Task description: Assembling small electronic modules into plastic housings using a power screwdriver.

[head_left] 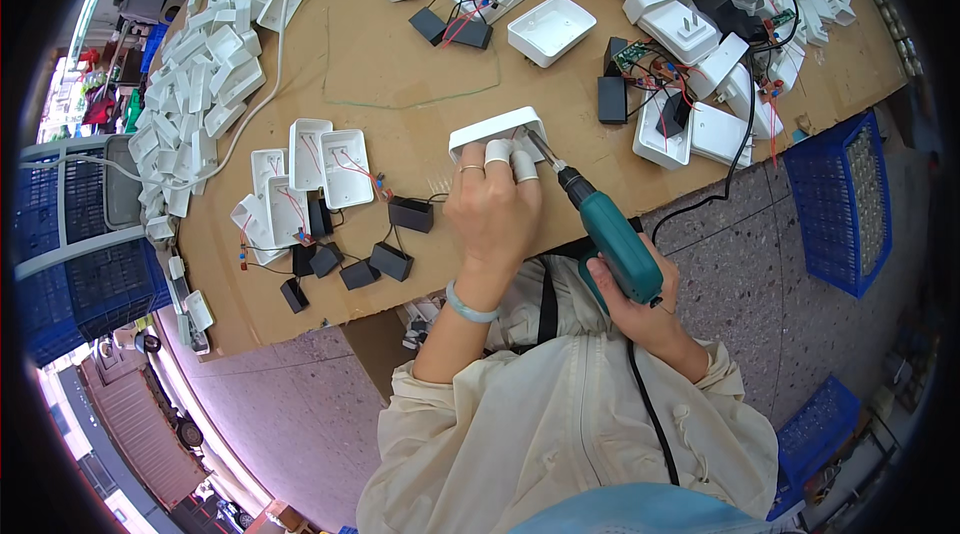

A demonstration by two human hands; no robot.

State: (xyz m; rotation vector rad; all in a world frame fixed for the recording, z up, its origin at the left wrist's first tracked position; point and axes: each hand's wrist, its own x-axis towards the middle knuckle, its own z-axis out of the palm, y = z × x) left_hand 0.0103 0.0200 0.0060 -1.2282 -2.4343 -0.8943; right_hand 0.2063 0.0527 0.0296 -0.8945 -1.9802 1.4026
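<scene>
My left hand, with white finger covers on some fingers, grips a white plastic housing at the table's middle. The housing is tilted with its opening toward me, and my fingers hide part of its inside. In my right hand is a green corded power screwdriver, its handle wrapped by my fingers. The long metal bit reaches into the right end of the housing. Whether it touches a screw there I cannot make out. Just beyond lies another white housing shell, open side up.
White shells with red wires and black boxes lie left on the cardboard-covered table. White casings pile up far left and far right. A black cord hangs over the right edge, near a blue crate.
</scene>
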